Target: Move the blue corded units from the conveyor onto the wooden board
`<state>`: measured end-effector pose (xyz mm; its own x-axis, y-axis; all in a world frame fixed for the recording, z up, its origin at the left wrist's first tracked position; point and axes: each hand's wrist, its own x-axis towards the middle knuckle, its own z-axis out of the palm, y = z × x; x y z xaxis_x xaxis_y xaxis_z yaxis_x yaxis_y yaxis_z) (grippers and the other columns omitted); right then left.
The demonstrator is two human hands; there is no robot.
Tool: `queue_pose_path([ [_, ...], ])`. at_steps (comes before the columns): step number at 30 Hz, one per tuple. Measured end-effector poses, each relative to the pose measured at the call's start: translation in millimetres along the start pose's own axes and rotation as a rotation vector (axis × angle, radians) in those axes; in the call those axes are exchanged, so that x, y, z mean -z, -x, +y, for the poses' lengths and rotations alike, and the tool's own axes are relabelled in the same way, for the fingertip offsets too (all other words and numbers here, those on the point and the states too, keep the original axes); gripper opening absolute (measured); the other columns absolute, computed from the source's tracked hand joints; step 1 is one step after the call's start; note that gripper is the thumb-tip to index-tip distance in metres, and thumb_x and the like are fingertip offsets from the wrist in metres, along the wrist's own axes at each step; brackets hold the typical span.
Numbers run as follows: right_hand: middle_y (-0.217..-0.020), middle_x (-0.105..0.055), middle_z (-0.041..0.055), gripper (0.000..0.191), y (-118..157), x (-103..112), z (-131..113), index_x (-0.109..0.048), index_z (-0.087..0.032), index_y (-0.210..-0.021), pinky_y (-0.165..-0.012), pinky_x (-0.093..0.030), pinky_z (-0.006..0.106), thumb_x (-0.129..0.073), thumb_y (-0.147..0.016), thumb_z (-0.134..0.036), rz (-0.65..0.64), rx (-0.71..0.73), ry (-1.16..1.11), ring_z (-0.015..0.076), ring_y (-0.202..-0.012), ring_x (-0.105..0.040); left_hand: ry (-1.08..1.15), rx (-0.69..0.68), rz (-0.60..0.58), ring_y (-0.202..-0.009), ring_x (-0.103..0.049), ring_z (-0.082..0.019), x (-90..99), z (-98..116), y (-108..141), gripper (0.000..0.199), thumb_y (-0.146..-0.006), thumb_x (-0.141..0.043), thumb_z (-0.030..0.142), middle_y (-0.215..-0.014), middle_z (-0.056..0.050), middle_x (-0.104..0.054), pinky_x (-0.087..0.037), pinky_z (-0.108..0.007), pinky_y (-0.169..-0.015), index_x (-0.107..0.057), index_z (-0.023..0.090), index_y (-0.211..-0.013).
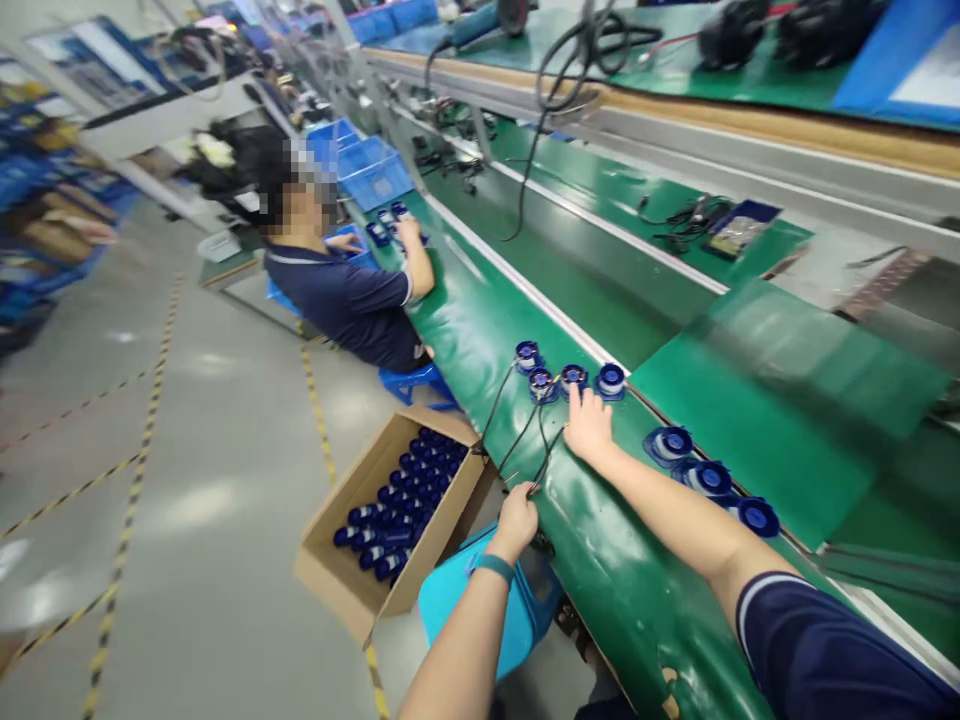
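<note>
My left hand (pixel 517 520), with a teal band on its wrist, is closed on a thin black cable (pixel 551 450) near the bench's front edge. Farther up the bench, my right hand (pixel 589 425) has its bent fingers on the near side of a blue round housing (pixel 574 378); the thumb's contact is hidden. Close by stand another blue housing (pixel 611 380) on the right and two more on the left, a front one (pixel 541 384) and a rear one (pixel 527 355). Black cables run from the left pair toward the bench edge.
A carton (pixel 360 590) with rows of blue parts stands on the floor beside a light-blue stool (pixel 457 600). Three blue housings (pixel 709 478) line the green bench (pixel 622 560) near my right forearm. A co-worker (pixel 345 290) sits farther along. Cables (pixel 536 130) hang from the shelf.
</note>
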<state>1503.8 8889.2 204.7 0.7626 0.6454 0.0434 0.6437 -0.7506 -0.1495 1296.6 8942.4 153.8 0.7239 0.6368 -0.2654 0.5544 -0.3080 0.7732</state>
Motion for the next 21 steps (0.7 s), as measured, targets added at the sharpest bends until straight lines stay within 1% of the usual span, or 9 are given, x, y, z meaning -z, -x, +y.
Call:
queue_pose_path([
  [2, -0.137, -0.051, 0.0275, 0.081, -9, -2, 1, -0.022, -0.008, -0.160, -0.098, -0.038, 0.051, -0.057, -0.089, -0.026, 0.020, 0.005, 0.029, 0.0373, -0.119, -0.048, -0.044, 0.040, 0.014, -0.106, -0.067, -0.025, 1.4, 2, 3, 0.045, -0.075, -0.044, 0.001, -0.107, -0.013, -0.073, -0.051, -0.039, -0.101, -0.066, 0.017, -0.110],
  [4, -0.130, -0.056, 0.0273, 0.079, -17, -3, 4, -0.023, -0.005, -0.159, -0.097, -0.038, 0.051, -0.056, -0.091, -0.029, 0.030, 0.016, 0.057, 0.0372, -0.117, -0.050, -0.087, 0.099, 0.027, -0.108, -0.065, -0.029, 4.1, 4, 9, 0.047, -0.078, -0.041, 0.000, -0.107, -0.018, -0.069, -0.049, -0.044, -0.101, -0.062, 0.014, -0.118],
  [5, -0.126, -0.058, 0.0271, 0.074, -20, -3, 6, -0.026, -0.005, -0.157, -0.095, -0.039, 0.050, -0.054, -0.093, -0.030, 0.039, 0.018, 0.069, 0.0371, -0.115, -0.051, -0.104, 0.127, 0.034, -0.109, -0.064, -0.031, 5.2, 6, 13, 0.047, -0.079, -0.041, 0.001, -0.107, -0.020, -0.067, -0.048, -0.046, -0.101, -0.061, 0.012, -0.121],
  [7, -0.120, -0.061, 0.0266, 0.060, -26, -3, 10, -0.039, -0.004, -0.149, -0.090, -0.041, 0.048, -0.049, -0.096, -0.031, 0.064, 0.014, 0.090, 0.0373, -0.113, -0.053, -0.120, 0.158, 0.037, -0.110, -0.062, -0.033, 6.4, 12, 19, 0.046, -0.081, -0.042, 0.003, -0.112, -0.023, -0.064, -0.046, -0.049, -0.102, -0.061, 0.011, -0.122],
  [10, -0.113, -0.064, 0.0259, 0.041, -31, -4, 17, -0.058, -0.006, -0.126, -0.084, -0.043, 0.045, -0.045, -0.100, -0.035, 0.088, 0.015, 0.126, 0.0379, -0.110, -0.056, -0.095, 0.137, 0.001, -0.112, -0.061, -0.033, 6.7, 22, 24, 0.042, -0.080, -0.046, 0.004, -0.115, -0.022, -0.064, -0.046, -0.047, -0.103, -0.064, 0.012, -0.117],
  [12, -0.111, -0.066, 0.0252, 0.038, -31, -6, 23, -0.063, -0.008, -0.118, -0.082, -0.043, 0.044, -0.042, -0.102, -0.035, 0.091, 0.043, 0.161, 0.0372, -0.109, -0.058, -0.050, 0.096, -0.037, -0.109, -0.062, -0.031, 7.4, 27, 27, 0.039, -0.079, -0.046, 0.004, -0.110, -0.019, -0.067, -0.047, -0.043, -0.101, -0.066, 0.013, -0.112],
  [15, -0.109, -0.069, 0.0222, 0.039, -23, -5, 35, -0.065, -0.011, -0.115, -0.079, -0.043, 0.043, -0.038, -0.104, -0.036, 0.094, 0.112, 0.219, 0.0356, -0.105, -0.061, 0.032, 0.043, -0.064, -0.100, -0.063, -0.027, 9.7, 32, 37, 0.033, -0.080, -0.046, 0.004, -0.101, -0.015, -0.069, -0.048, -0.039, -0.096, -0.066, 0.015, -0.103],
  [18, -0.104, -0.071, 0.0183, 0.039, -9, -2, 49, -0.067, -0.013, -0.110, -0.075, -0.043, 0.039, -0.038, -0.104, -0.039, 0.093, 0.181, 0.246, 0.0329, -0.102, -0.063, 0.121, 0.019, -0.057, -0.089, -0.060, -0.022, 11.2, 34, 55, 0.024, -0.080, -0.047, 0.005, -0.089, -0.009, -0.065, -0.047, -0.035, -0.089, -0.063, 0.017, -0.093],
  [21, -0.096, -0.073, 0.0146, 0.039, 9, 0, 62, -0.069, -0.015, -0.104, -0.072, -0.042, 0.037, -0.040, -0.104, -0.040, 0.117, 0.242, 0.237, 0.0300, -0.096, -0.065, 0.214, 0.025, -0.062, -0.075, -0.056, -0.018, 9.9, 36, 78, 0.019, -0.084, -0.044, 0.008, -0.076, -0.003, -0.058, -0.046, -0.032, -0.078, -0.059, 0.018, -0.088],
])
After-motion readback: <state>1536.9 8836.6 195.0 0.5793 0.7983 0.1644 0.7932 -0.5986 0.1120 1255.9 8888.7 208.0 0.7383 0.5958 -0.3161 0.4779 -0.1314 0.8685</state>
